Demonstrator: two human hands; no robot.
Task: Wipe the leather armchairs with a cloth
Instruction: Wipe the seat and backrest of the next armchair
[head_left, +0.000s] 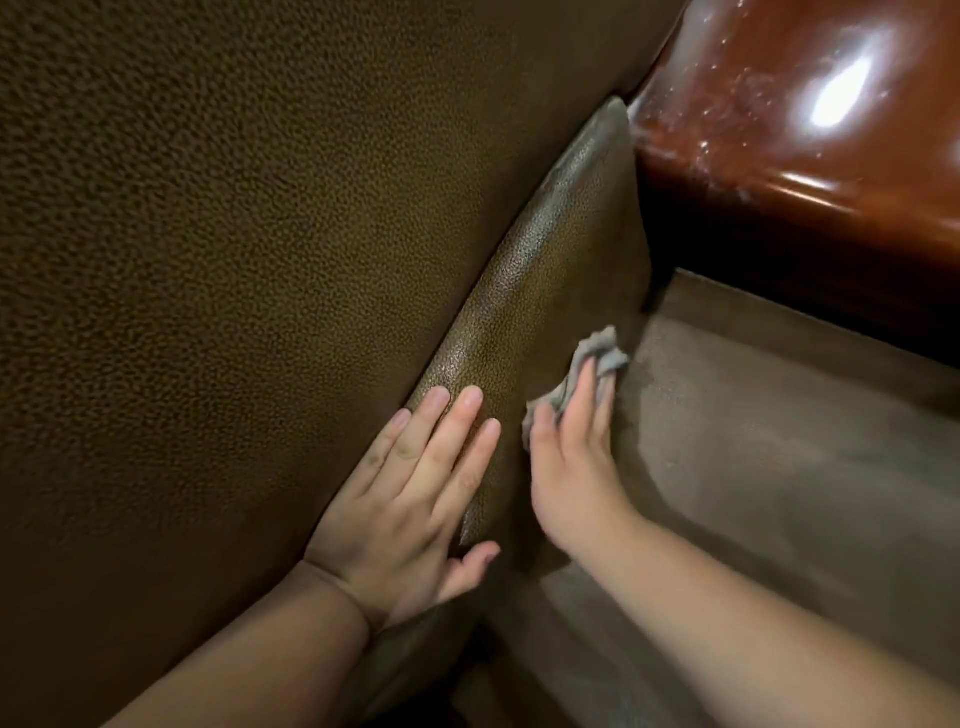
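Observation:
A brown pebbled leather armchair (218, 249) fills the left and centre of the head view, with its side panel (566, 244) running down the middle. My left hand (415, 499) lies flat on the edge of that panel, fingers straight and spread. My right hand (571, 457) presses a crumpled grey cloth (592, 358) against the lower side of the panel, fingers extended over the cloth. Most of the cloth is hidden under the hand.
A glossy reddish-brown wooden piece (810, 109) stands at the upper right, close to the chair's side. Beige carpet (769, 457) covers the floor at right. A dark gap (691, 244) lies between the chair and the wood.

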